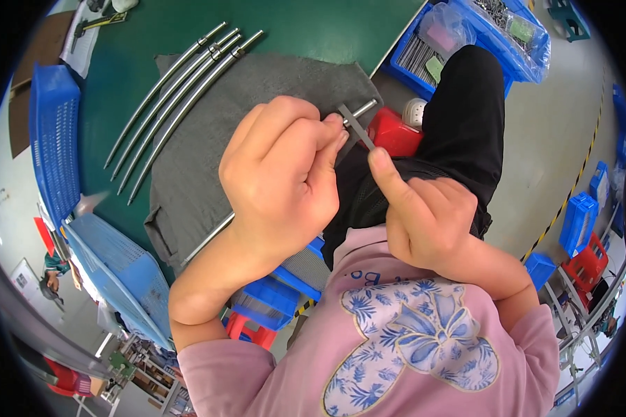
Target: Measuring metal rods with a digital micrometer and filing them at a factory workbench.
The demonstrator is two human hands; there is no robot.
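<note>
My left hand [282,163] is closed around a slim shiny metal rod [363,109], pinching it near one end with thumb and fingertips. That end sticks out past the fingers; the rod's other part shows below my left wrist, and its middle is hidden by the hand. A narrow flat grey metal strip [357,128], perhaps a file, is held in my right hand [428,215], index finger stretched along its near end. The strip crosses the rod just beyond my left fingertips. Several similar metal rods [181,108] lie side by side at the far left, partly on a grey cloth [212,142].
The cloth covers part of a green tabletop [292,28]. Blue bins [403,66] with metal parts stand at the far right, near a red object [396,133]. Blue baskets [55,139] line the left side. Another person [57,267] is at the left.
</note>
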